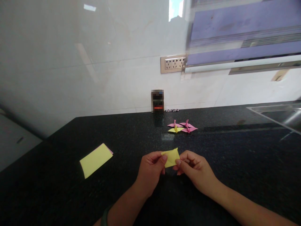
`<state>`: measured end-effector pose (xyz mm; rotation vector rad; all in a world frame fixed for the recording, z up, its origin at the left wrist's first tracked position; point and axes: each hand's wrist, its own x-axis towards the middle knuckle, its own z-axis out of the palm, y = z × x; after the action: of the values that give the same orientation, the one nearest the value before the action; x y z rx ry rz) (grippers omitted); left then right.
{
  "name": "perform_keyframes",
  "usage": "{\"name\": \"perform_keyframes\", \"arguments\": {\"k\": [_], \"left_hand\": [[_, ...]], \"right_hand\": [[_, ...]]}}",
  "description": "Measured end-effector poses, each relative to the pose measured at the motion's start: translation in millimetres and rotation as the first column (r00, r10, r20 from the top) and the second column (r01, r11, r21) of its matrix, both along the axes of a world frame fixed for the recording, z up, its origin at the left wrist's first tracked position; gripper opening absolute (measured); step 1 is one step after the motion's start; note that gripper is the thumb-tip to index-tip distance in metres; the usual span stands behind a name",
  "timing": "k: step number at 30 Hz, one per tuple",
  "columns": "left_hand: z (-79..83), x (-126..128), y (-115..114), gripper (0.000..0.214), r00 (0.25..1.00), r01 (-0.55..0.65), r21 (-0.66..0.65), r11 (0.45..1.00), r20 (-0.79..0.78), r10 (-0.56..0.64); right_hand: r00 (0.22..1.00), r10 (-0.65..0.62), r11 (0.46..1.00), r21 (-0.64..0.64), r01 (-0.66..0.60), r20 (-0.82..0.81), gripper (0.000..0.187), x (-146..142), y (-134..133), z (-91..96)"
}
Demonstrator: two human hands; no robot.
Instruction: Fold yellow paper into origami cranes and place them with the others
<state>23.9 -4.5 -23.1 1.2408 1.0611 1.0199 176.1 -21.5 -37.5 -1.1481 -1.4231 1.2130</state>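
A small folded piece of yellow paper [171,158] is held up above the dark counter between both hands. My left hand [152,168] pinches its left side, thumb on top. My right hand [195,168] grips the lower right corner between thumb and fingers. One upper corner of the paper sticks up in a small point. Beyond the hands stand several folded paper cranes: a yellow crane [176,129] in front on the left, with pink cranes [188,129] beside and behind it. The fingers under the paper are partly hidden.
A stack of yellow paper sheets [96,160], with a pink edge showing, lies to the left on the black counter [58,194]. Against the wall stands a dark blurred-out object [157,101], a small patterned strip [172,110] beside it. A sink [282,113] is at far right.
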Motion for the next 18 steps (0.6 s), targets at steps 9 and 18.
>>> {"name": "perform_keyframes", "arguments": {"k": [9,18], "left_hand": [[0.1,2.0,0.4,0.02,0.952,0.084,-0.246,0.966,0.307,-0.004],[-5.5,2.7,-0.7,0.028,0.968,0.106,-0.266,0.958,0.249,-0.038]], "right_hand": [[0.938,-0.147,0.939,0.341,0.033,0.314,0.014,7.1,3.8,4.1],[0.983,-0.034,0.977,0.214,-0.005,0.179,0.015,7.1,4.1,6.5]]}}
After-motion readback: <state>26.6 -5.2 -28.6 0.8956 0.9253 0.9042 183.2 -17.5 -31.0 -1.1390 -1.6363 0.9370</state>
